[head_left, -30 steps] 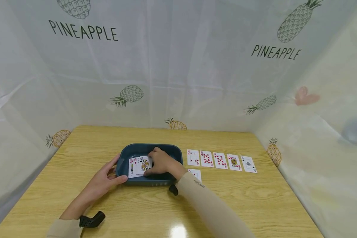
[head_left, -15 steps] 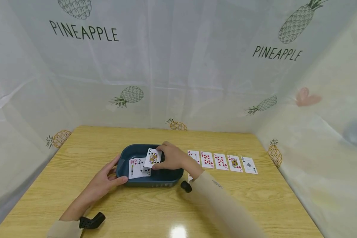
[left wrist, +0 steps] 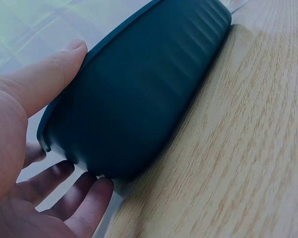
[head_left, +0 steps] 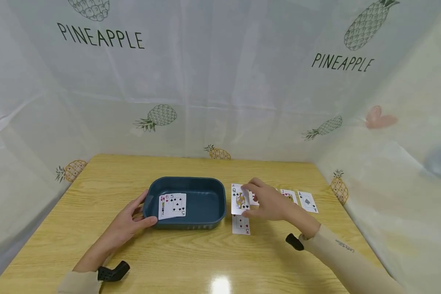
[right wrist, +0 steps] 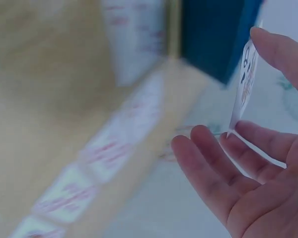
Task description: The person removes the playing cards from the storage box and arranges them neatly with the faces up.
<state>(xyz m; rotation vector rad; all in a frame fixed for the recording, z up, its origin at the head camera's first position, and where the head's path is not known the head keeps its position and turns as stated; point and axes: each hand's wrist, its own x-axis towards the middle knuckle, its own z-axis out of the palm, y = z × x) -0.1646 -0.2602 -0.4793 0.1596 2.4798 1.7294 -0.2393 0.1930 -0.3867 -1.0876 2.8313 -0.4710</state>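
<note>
My right hand [head_left: 270, 202] pinches a playing card, a black queen [head_left: 239, 200], between thumb and fingers by its edges. The queen overlaps the four at the left end of a row of cards right of the tray, covering most of it. In the right wrist view, the same queen card [right wrist: 244, 82] stands nearly edge-on between thumb and fingertips. My left hand [head_left: 126, 222] holds the left end of a dark blue tray [head_left: 207, 204], with the thumb at the rim and the fingers against its side. Inside lie several overlapping cards, a black five [head_left: 177, 205] uppermost.
Below the queen lies a red diamond card [head_left: 241, 225], partly covered. Along the row rightward, a jack [head_left: 288, 195] and an ace [head_left: 308, 202] show beyond my right hand. The wooden table [head_left: 176, 257] meets a pale pineapple-print curtain [head_left: 220, 122] behind.
My right hand has lifted the queen out of the tray and carried it right, over the row's left end. The black five is now uncovered. My left hand has stayed at the tray.
</note>
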